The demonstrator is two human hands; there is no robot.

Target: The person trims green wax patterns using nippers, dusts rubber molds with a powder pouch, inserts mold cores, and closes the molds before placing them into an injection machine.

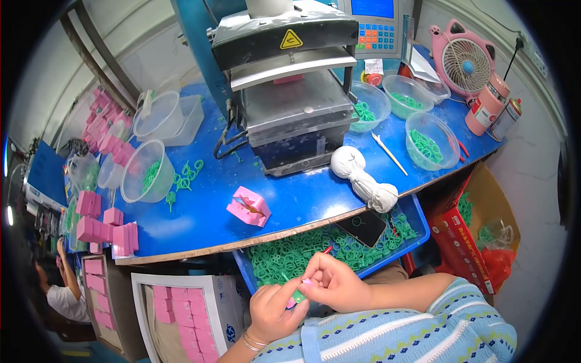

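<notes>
My left hand (273,308) is closed on a small pink and green piece (296,297), low in the middle of the view. Against it, my right hand (334,283) pinches the piece's pink upper end, fingertips meeting those of my left hand. The fingers cover most of the piece. Just beyond both hands lies a blue tray (425,235) filled with green ring-shaped parts (284,257). A dark phone (365,228) rests on these parts. On the blue table (181,233) above the tray sits a pink block (249,206) with a gap in its side.
A press machine (293,115) stands at the back centre. Bowls of green parts (431,140), a white wrapped bundle (363,178) and a pink fan (466,58) are on the right. Pink blocks (108,233) are stacked left. A box (484,236) stands lower right; another person (66,296) is far left.
</notes>
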